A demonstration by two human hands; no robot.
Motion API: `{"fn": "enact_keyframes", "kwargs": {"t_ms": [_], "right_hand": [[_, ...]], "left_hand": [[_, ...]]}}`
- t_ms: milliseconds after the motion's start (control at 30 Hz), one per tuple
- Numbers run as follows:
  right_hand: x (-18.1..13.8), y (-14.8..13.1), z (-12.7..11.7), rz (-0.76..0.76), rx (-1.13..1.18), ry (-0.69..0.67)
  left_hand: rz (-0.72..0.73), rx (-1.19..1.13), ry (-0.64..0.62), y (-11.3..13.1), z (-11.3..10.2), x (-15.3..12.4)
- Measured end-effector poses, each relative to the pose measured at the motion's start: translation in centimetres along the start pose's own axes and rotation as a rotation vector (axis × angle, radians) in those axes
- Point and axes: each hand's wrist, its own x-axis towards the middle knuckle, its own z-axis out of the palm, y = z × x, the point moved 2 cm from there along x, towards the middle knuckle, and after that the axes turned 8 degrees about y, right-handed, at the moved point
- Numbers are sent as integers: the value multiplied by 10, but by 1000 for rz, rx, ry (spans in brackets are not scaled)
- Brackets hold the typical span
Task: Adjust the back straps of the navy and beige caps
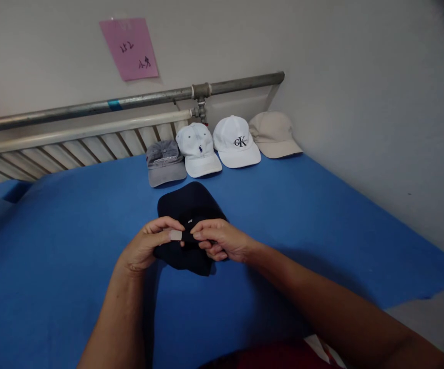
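Observation:
A dark navy baseball cap is between my hands over the blue cloth, its brim pointing away from me. My left hand pinches the cap's back strap at its left part, where a small pale patch shows by the thumb. From the other side my right hand grips the same dark strap, thumb and fingers pressed together. The two sets of fingertips nearly meet. Part of the cap's crown hangs below the hands, and how the strap is fastened is hidden by the fingers.
Along the back edge of the blue cloth stand a grey cap, two white caps and a beige cap. Behind them are a radiator and a metal pipe. A pink paper hangs on the wall.

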Motion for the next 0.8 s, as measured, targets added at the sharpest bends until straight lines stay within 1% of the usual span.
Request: {"fn": "enact_keyframes", "kwargs": {"t_ms": [267, 333, 433, 533, 600, 700, 800], "right_hand": [[1, 0, 5, -19, -26, 1], [2, 0, 5, -67, -37, 29], [0, -3, 3, -192, -121, 110], [-2, -4, 0, -273, -170, 169], [-4, -6, 0, -307, -154, 174], [-5, -10, 2, -360, -161, 158], [-10, -16, 2, -391, -260, 164]], "left_hand": [[-30, 47, -26, 0, 5, 1], [-21, 64, -21, 1, 7, 1], [-25, 52, -9, 2, 8, 2], [-28, 28, -29, 2, 9, 1], [-34, 25, -60, 1, 9, 1], [-89, 64, -104, -3, 11, 1], [-75, 97, -94, -3, 10, 1]]}}
